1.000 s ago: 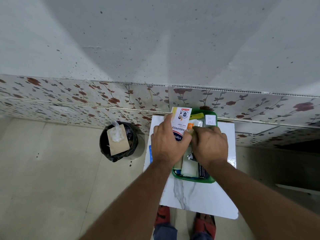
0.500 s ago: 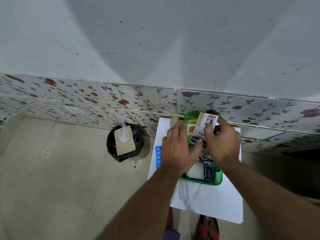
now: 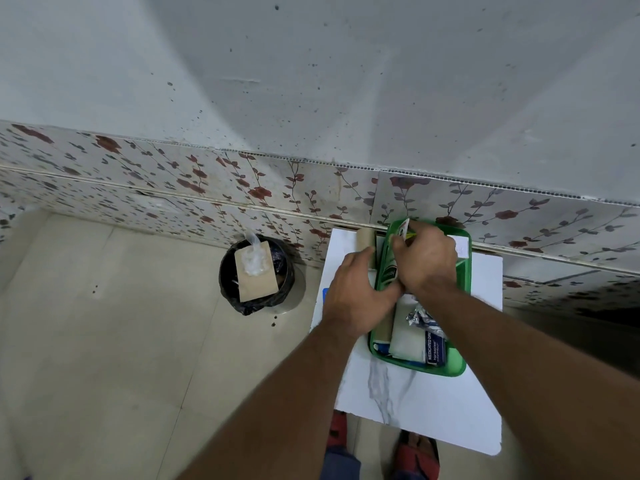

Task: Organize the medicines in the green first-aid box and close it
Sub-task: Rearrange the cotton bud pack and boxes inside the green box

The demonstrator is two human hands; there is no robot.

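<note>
The green first-aid box (image 3: 453, 368) lies open on a small white marble-look table (image 3: 422, 403), against the wall. Inside its near end I see a blue medicated-dressing pack (image 3: 434, 348), a white pad (image 3: 407, 336) and crumpled foil strips (image 3: 420, 315). My right hand (image 3: 427, 259) is over the box's far half, pinching a white plaster box (image 3: 403, 228) that stands on edge in the far left corner. My left hand (image 3: 356, 299) rests on the box's left wall, fingers bent around the rim. A tan roll (image 3: 367, 239) stands just beyond its fingertips.
A black-lined waste bin (image 3: 258, 275) with a tan card and clear plastic in it stands on the tiled floor left of the table. The flower-patterned wall tiles (image 3: 242, 188) run directly behind the box. My feet in red footwear (image 3: 417, 452) show below the table.
The white plaster box went from my left hand to my right and moved back into the far left corner, now standing on edge. My left hand dropped to the box's left rim.
</note>
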